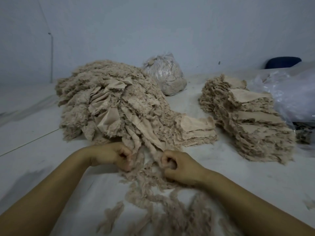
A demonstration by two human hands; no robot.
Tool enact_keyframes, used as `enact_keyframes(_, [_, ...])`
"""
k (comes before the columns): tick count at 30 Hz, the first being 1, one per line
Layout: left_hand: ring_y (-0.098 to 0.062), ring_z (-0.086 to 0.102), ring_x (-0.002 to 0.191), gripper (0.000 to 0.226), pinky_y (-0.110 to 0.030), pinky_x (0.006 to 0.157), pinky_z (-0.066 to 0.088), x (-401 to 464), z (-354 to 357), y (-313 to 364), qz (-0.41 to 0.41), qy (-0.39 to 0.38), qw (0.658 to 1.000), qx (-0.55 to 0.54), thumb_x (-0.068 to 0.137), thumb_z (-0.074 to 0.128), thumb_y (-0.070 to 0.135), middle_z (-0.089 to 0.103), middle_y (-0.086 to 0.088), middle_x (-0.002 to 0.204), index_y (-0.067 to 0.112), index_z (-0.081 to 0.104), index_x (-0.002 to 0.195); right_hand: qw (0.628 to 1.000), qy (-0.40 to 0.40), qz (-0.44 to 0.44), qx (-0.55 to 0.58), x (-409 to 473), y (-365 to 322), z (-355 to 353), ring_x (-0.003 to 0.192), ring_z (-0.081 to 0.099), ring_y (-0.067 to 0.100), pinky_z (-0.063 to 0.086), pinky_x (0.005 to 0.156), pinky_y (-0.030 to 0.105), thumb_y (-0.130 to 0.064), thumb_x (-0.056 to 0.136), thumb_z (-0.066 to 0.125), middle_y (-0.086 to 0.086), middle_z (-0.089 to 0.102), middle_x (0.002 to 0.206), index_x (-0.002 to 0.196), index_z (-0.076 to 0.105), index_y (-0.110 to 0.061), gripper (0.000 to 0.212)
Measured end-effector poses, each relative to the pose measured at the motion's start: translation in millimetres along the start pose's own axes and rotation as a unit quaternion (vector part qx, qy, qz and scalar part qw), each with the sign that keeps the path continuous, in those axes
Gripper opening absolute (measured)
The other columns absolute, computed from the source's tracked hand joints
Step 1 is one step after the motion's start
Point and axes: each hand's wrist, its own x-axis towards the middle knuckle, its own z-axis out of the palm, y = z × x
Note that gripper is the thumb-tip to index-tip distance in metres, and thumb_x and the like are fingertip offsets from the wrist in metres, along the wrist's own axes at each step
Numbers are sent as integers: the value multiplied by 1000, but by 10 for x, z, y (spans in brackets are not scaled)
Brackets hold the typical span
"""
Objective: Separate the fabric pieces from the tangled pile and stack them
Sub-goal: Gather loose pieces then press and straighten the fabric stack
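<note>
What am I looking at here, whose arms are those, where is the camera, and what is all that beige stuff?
There is no machine here: a person wears one wide-angle camera on the head, looking forward and down, so the two bare arms coming in from the bottom are their own. The left hand and the right hand each have curled fingers in a grip on frayed beige fabric at the near end of the tangled pile. Loose fuzzy scraps trail toward the person on the pale surface. To the right lie a small neat stack and, farther right, a larger stack of sorted pieces. Behind stands a tied clear bag of beige material, and crumpled clear plastic lies at the right edge.
</note>
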Motion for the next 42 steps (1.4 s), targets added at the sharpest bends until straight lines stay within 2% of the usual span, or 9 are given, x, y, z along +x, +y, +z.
enact_keyframes(4, [-9,54,48,28,-19,47,43,37,-6,-46,-17,168,982,-83,86,63,33,61,1,58,17,57,64,991,94,-17,-89,134,-117,71,92,43,10,36,82,24,-46,87,64,-5,48,97,95,60,-20,28])
enact_keyframes(7, [-13,44,46,21,-20,38,38,192,35,-102,-76,323,943,-34,93,58,23,52,-2,57,17,43,80,993,71,28,-95,319,-283,243,87,50,15,41,75,28,-61,81,62,0,53,94,88,64,-20,42])
enact_keyframes(11, [-16,47,40,28,-21,39,36,300,172,-169,-80,295,952,-1,89,37,-12,50,-11,56,8,50,76,982,50,124,-134,564,-327,425,86,57,26,36,63,27,-54,82,63,12,58,91,78,63,-11,43])
enact_keyframes(15, [-7,38,32,30,-14,34,27,126,16,-300,-68,318,928,-181,95,51,2,44,-2,49,11,46,67,981,109,158,-34,558,-141,269,77,55,18,37,60,20,-11,88,52,4,64,82,78,63,-14,15])
enact_keyframes(23, [-11,61,59,4,-21,60,56,-4,-91,-472,-46,222,933,-279,94,49,3,50,-12,80,1,53,93,963,231,135,42,527,-146,144,71,52,15,38,58,21,-10,92,45,-6,53,75,86,50,-19,11])
enact_keyframes(27, [-7,62,62,7,-22,71,56,22,25,-343,55,151,951,-264,86,51,1,59,-1,65,0,52,80,975,56,153,150,598,-439,365,74,69,28,58,72,31,-26,97,48,6,68,80,82,62,-15,23])
enact_keyframes(33, [-18,67,80,64,-26,75,55,-13,88,-336,126,111,931,-323,55,89,33,66,-16,86,-10,58,91,815,-31,296,497,685,-559,349,87,64,26,57,68,38,-56,92,50,11,65,99,119,58,-9,55])
enact_keyframes(37, [-18,64,70,71,-26,68,54,88,231,-318,111,67,947,-292,56,88,40,64,-15,78,-13,58,91,772,147,264,559,754,-502,434,94,64,25,57,80,35,-4,84,70,11,63,110,119,54,-5,38])
enact_keyframes(42, [-22,63,66,54,-25,52,53,249,250,-158,41,117,855,-503,82,56,47,68,-16,86,-1,68,104,821,194,193,502,679,-467,410,84,63,23,55,66,28,2,78,74,13,64,104,95,52,-16,33])
